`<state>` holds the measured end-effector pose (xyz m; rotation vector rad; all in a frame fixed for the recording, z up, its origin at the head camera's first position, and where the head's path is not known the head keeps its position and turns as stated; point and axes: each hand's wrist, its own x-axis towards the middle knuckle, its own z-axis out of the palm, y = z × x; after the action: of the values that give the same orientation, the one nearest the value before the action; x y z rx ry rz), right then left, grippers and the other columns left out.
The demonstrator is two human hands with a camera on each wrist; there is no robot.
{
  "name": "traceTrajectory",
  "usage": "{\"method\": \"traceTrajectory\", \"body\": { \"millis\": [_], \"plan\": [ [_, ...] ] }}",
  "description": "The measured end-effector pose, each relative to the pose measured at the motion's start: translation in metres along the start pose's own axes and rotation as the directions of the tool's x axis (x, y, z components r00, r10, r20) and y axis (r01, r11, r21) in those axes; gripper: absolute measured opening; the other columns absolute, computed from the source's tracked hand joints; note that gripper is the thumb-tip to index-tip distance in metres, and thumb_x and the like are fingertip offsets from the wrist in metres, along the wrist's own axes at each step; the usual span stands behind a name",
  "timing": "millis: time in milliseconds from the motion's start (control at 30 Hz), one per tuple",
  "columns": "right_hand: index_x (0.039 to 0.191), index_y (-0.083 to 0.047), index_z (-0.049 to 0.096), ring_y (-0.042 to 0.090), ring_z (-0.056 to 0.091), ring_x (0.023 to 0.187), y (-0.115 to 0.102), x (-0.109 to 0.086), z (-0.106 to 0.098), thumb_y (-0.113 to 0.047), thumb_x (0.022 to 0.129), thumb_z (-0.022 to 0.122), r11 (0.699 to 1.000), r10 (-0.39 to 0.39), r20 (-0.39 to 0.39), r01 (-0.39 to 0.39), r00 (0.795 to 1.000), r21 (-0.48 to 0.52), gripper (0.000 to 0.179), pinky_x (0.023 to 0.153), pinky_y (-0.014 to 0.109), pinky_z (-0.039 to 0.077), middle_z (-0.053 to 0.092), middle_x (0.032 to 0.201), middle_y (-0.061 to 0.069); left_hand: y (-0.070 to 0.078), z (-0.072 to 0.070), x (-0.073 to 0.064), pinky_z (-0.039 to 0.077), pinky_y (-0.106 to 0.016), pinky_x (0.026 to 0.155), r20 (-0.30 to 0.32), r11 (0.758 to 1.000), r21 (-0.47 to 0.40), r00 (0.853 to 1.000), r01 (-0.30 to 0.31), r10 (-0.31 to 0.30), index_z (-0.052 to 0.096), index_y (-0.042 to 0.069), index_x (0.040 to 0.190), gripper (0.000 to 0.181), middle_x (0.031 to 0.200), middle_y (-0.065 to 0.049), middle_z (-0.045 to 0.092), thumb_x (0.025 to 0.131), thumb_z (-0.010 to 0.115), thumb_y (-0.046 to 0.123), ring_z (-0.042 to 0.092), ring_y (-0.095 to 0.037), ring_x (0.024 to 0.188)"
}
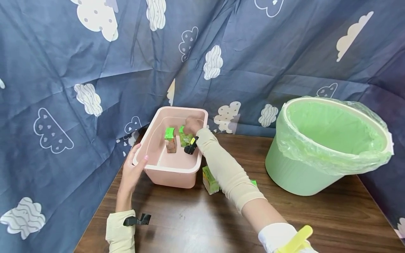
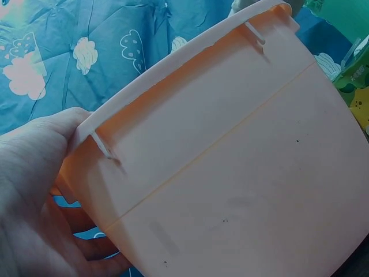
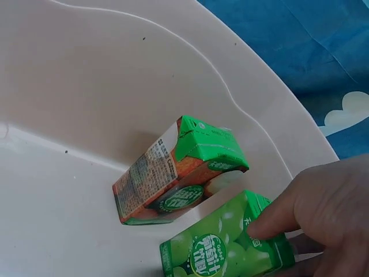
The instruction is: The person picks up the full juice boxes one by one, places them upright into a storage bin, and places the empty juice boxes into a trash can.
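Note:
My left hand (image 1: 130, 172) grips the near left corner of a pink plastic bin (image 1: 171, 179), thumb over the rim and fingers outside under it, as the left wrist view shows. Inside the bin, my right hand (image 1: 192, 125) holds a green grape juice box (image 3: 216, 248) near its top end, the thumb on its printed face. Beside that box stands a second juice box (image 3: 179, 173) with a green top and reddish-brown sides; nothing touches it from my hands. Part of the right hand's fingers is hidden behind the grape box.
Right of the bin, a green juice box (image 1: 210, 181) stands on the dark wooden table (image 1: 190, 221). My right forearm mostly covers another green-topped item (image 1: 254, 182). Farther right is a pale green bucket (image 1: 292, 172) lined with a plastic bag. A blue cloud-patterned curtain (image 1: 246, 84) hangs behind.

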<state>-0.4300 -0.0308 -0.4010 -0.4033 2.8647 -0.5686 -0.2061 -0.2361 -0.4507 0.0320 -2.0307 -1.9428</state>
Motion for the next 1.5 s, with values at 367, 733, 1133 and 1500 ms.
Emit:
{"method": "traceTrajectory", "body": {
  "millis": [367,733,1133,1500],
  "plan": [
    [0.136,0.006,0.058,0.027,0.058,0.124,0.004,-0.016,-0.024,-0.004,0.092,0.062,0.942,-0.267,-0.102,0.282,0.958,0.183,0.045,0.105,0.037,0.047,0.061,0.136,0.019,0.002,0.004,-0.002,0.039,-0.013,0.097,-0.008,1.0,-0.011,1.0,0.013,-0.013,0.04,0.005,0.154,0.059,0.154,-0.01,0.038,0.099,0.06,0.006,0.039,-0.023,0.135],
    [0.131,0.0,0.064,0.028,0.058,0.125,0.018,-0.048,-0.05,-0.009,0.095,0.059,0.87,-0.439,-0.218,0.473,0.872,0.138,0.037,0.106,0.038,0.046,0.065,0.132,0.014,0.003,0.005,-0.002,0.038,-0.013,0.098,-0.012,1.0,-0.013,1.0,0.013,-0.013,0.04,0.004,0.153,0.059,0.154,-0.011,0.039,0.098,0.06,0.005,0.04,-0.023,0.134],
    [0.121,-0.004,0.07,0.023,0.064,0.117,0.043,-0.125,-0.075,-0.008,0.099,0.059,0.737,-0.557,-0.315,0.633,0.768,0.238,0.025,0.097,0.037,0.053,0.069,0.123,0.011,0.007,0.004,-0.002,0.039,-0.013,0.096,-0.026,1.0,0.004,1.0,0.015,-0.015,0.041,0.006,0.154,0.058,0.153,-0.01,0.04,0.098,0.06,0.006,0.041,-0.023,0.132],
    [0.122,0.0,0.069,0.026,0.064,0.113,0.093,-0.199,-0.078,-0.003,0.097,0.064,0.694,-0.539,-0.353,0.641,0.765,0.328,0.026,0.099,0.039,0.052,0.069,0.119,0.016,0.008,0.005,-0.005,0.038,-0.012,0.096,-0.022,0.999,0.021,0.999,0.027,-0.027,0.041,0.007,0.154,0.059,0.155,-0.009,0.039,0.099,0.061,0.008,0.039,-0.024,0.135]
  ]
}}
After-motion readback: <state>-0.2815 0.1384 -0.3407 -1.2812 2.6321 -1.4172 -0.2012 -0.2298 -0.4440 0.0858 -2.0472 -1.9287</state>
